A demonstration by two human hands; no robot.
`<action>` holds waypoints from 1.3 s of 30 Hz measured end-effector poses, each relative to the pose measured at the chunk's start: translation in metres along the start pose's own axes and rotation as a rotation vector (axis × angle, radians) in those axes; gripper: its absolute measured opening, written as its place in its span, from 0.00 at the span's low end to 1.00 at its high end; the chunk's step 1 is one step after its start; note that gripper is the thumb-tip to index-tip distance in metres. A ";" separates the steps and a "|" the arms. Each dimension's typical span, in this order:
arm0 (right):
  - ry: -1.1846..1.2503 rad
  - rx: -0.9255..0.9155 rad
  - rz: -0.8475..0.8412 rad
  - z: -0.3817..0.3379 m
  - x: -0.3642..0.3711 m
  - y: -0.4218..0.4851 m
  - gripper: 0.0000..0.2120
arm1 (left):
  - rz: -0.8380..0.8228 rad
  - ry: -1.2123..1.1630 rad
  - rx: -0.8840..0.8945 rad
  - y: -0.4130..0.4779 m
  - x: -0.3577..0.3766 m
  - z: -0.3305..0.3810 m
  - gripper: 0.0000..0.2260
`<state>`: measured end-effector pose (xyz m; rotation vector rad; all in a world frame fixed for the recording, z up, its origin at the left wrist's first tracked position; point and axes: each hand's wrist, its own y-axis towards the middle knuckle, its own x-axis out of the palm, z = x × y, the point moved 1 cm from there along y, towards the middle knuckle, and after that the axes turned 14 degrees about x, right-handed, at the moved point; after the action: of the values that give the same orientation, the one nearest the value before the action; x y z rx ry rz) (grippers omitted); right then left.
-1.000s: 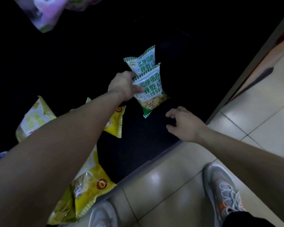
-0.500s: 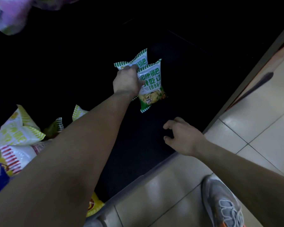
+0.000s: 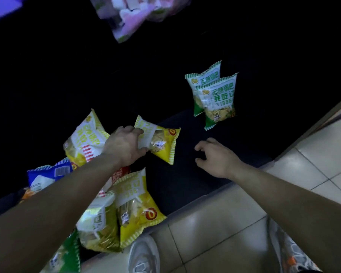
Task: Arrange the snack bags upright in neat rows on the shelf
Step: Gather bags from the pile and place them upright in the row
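Dark shelving fills most of the view, with a low black shelf (image 3: 185, 184) running along a pale tiled floor (image 3: 215, 233). The left hand (image 3: 124, 146) reaches in over the shelf and grips a yellow bag (image 3: 163, 144) by its white upper half, fingers and thumb curled round it. The bag is tilted, its top toward the hand and one lower corner pointing at the shelf's front edge (whether it touches the shelf I cannot tell). The right hand (image 3: 217, 158) hangs over the shelf to the right of that bag, apart from it, with its fingers loosely bent and spread and nothing in them. Farther back and to the right, two green bags (image 3: 220, 101) stand upright on the shelf, one right behind the other and overlapping, faces to the front. A loose heap (image 3: 138, 209) of yellow bags lies at the left, partly under the left forearm, with some bags leaning and some flat, one jutting past the front edge. A blue bag (image 3: 47, 174) lies beside the heap on its far left. A blurred pink bag (image 3: 130, 14) shows at the top of the view, above the dark. Two grey shoes (image 3: 144, 257) stand on the floor just in front of the shelf.
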<state>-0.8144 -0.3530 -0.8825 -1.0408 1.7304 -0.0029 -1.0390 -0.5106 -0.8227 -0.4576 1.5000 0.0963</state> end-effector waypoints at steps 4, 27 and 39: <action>-0.051 -0.032 -0.009 -0.036 0.020 0.025 0.29 | 0.074 0.027 0.068 -0.008 0.009 -0.011 0.28; -0.037 0.037 0.025 -0.063 0.019 0.073 0.48 | 0.291 -0.163 0.175 -0.022 0.017 -0.026 0.24; 0.092 -0.168 0.108 -0.001 -0.029 0.017 0.39 | 0.144 -0.651 0.149 0.007 0.006 0.032 0.41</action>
<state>-0.8248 -0.3244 -0.8676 -1.0814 1.8947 0.1683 -1.0105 -0.4943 -0.8304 -0.1675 0.8885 0.2225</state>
